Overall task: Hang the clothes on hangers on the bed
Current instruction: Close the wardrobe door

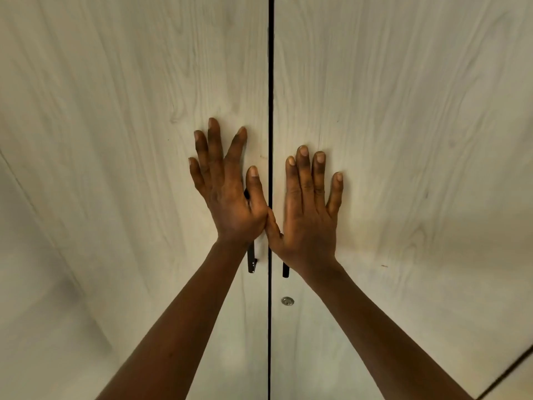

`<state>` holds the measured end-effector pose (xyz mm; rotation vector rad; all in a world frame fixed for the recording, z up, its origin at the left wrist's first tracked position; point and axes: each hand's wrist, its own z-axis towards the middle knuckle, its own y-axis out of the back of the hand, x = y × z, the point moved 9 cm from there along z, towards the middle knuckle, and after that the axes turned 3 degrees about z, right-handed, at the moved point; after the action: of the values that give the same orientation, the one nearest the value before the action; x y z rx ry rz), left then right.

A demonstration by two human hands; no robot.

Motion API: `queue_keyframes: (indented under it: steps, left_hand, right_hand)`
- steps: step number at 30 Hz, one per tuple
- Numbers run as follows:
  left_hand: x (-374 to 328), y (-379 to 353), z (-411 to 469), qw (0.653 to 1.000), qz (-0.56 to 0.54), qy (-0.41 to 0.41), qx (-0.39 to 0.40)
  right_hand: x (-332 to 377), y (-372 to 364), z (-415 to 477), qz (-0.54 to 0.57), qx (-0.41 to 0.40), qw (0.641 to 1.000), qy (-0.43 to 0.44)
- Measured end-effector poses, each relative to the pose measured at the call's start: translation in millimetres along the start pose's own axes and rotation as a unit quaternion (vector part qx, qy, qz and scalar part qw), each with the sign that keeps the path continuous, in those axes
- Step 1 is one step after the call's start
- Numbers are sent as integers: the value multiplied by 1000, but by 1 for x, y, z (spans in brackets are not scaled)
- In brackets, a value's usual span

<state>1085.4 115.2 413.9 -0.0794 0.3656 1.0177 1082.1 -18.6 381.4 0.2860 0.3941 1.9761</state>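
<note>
Across the whole frame, two pale wood-grain wardrobe doors are standing shut, the left door [115,140] and right door [418,140] meeting at a dark vertical gap [270,82]. Two bare forearms are reaching up from the bottom edge. The left hand [227,197] and right hand [310,220] are lying flat on the doors either side of the gap, each grip spread wide with straight fingers and pinching nothing. Black handles are running vertically just under the palms. The left handle [251,261] and right handle [285,269] are showing mainly their lower ends below the wrists, each equally near its own hand. A small round lock [287,301] is sitting lower centre. Clothes, hangers and bed are lying out of view, so their look cannot be told; curling onto the handles looks like the move ahead.
</note>
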Motion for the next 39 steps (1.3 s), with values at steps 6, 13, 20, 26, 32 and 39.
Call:
queue_keyframes:
  steps: [6,13,20,26,32,39]
  left_hand:
    - [-1,3,-13,998,-11,-20,51]
    - [-19,37,-115,942,-254,4,222]
    - [-90,82,-296,765,-427,2,483]
    - [-186,162,-466,466,-493,-118,725]
    - [-276,274,-580,285,-493,-255,781]
    - [-353,391,-650,162,-482,-357,784]
  right_hand:
    - [15,19,-12,-20,69,996,-53]
    - [34,85,-126,59,57,965,-249]
    - [62,209,-360,-58,82,868,-486]
    - [134,333,-530,-123,28,724,-678]
    - [242,426,-654,-153,-62,564,-809]
    - [359,505,-757,-185,-203,380,-883]
